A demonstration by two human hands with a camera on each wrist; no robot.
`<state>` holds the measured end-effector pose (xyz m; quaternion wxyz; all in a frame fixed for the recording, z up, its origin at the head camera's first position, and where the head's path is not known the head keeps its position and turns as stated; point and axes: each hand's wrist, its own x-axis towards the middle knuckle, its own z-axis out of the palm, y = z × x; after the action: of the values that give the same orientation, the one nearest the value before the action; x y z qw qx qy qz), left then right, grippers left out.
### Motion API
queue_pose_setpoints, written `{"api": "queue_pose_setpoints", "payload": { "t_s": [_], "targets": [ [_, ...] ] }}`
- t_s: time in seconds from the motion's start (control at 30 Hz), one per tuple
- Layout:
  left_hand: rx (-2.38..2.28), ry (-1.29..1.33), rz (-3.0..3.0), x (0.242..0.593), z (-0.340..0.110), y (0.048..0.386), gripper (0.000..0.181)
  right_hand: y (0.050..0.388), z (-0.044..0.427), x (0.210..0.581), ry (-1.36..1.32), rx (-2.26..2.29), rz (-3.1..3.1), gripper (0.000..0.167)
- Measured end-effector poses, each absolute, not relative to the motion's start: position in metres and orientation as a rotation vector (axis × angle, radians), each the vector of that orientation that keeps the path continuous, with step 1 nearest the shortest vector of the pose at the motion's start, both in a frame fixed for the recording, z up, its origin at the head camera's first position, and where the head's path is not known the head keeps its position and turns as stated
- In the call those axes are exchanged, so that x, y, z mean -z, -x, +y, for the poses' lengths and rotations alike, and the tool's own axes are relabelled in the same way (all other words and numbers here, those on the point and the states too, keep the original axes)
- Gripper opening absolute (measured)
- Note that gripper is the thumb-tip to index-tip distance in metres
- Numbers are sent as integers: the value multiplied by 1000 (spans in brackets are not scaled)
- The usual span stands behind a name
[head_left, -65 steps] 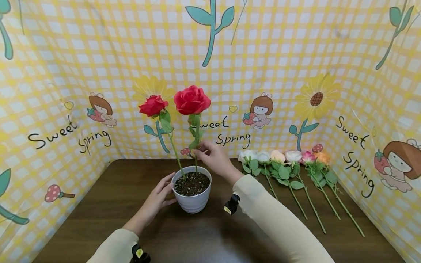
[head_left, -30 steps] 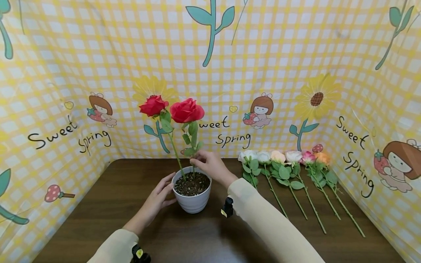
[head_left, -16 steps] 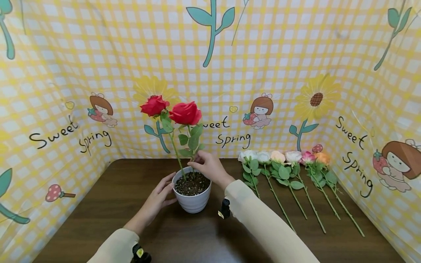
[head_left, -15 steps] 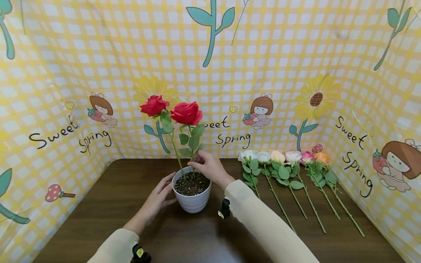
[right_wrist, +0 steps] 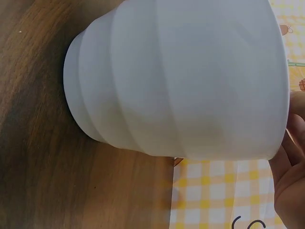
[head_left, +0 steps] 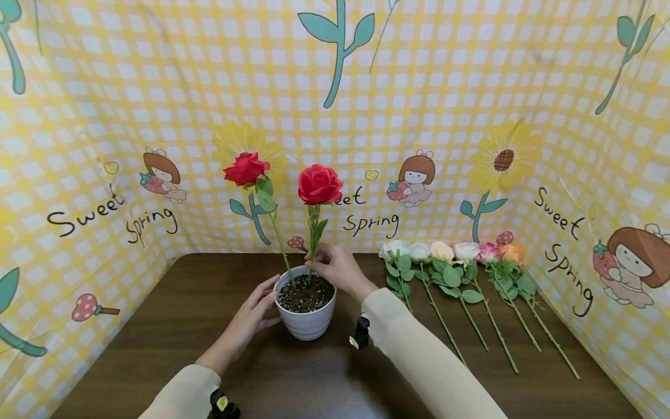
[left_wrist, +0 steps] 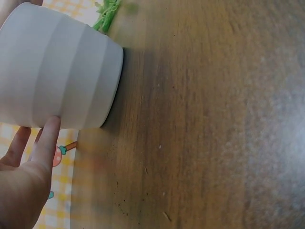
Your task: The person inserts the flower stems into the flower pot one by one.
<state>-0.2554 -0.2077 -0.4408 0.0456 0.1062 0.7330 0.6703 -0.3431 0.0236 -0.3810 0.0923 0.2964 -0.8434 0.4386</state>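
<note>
My right hand [head_left: 337,269] pinches the stem of a red rose [head_left: 320,184] just above the soil. This rose stands nearly upright in a white ribbed flowerpot [head_left: 306,323] filled with dark soil [head_left: 303,298]. To its left a second red rose [head_left: 246,169] is stuck in the same soil, leaning left. My left hand [head_left: 255,311] rests against the pot's left side with fairly straight fingers. In the left wrist view, the thumb [left_wrist: 49,140] touches the pot wall. The right wrist view shows the pot's side [right_wrist: 190,81] large, with part of the right hand [right_wrist: 291,176] at its rim.
On the right of the dark wooden table [head_left: 220,302] several loose roses lie in a row, among them a white one [head_left: 394,249], a peach one [head_left: 442,250], a pink one [head_left: 490,252] and an orange one [head_left: 513,251]. A checked cloth [head_left: 335,128] hangs around the table.
The right hand has lowered the pinched rose towards the soil. In the last half second its bloom has swung right and turned, and the hand has shifted slightly right. The left hand has stayed put.
</note>
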Motion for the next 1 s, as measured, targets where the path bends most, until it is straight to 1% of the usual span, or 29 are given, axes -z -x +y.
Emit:
{"api": "queue_pose_setpoints", "payload": {
  "t_s": [0.33, 0.53, 0.73, 1.0],
  "targets": [
    [-2049, -330, 2229, 441, -208, 255, 53, 343, 22, 382, -898, -1322, -2504, 8],
    [-2050, -323, 2241, 442, -208, 255, 53, 344, 20, 383, -880, -1260, -2525, 12],
    [-2045, -322, 2242, 442, -208, 255, 54, 343, 15, 382, -837, -1179, -2563, 20],
    [-2040, -338, 2236, 440, -208, 255, 54, 343, 13, 380, -796, -1194, -2582, 22]
  ]
}}
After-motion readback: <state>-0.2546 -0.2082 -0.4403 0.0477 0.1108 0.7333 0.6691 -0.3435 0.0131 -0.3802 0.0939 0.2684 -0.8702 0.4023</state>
